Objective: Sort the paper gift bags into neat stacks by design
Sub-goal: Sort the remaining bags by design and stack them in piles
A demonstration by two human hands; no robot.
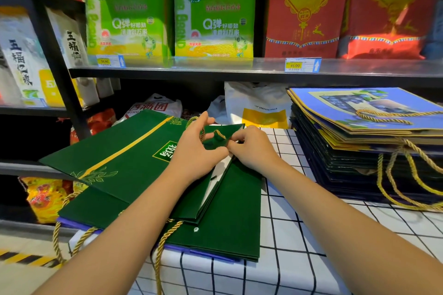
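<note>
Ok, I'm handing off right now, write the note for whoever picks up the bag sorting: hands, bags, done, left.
Left hand: fingers on the gold rope handle at the top green bag's mouth.
Right hand: pinching that bag's folded top edge.
Green stack: on the checked tablecloth, left side; the top bag lies skewed, part over the table's left edge.
Blue stack: on the right, tall, handles hanging off the front.
Done: two piles by design.
Left: tuck the handle, square the top green bag, pull out the purple-edged bag that seems to lie under the greens.

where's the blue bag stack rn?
Head view, right side: the blue bag stack sits on the checked tablecloth, under the shelf, right of the green bags.
</note>
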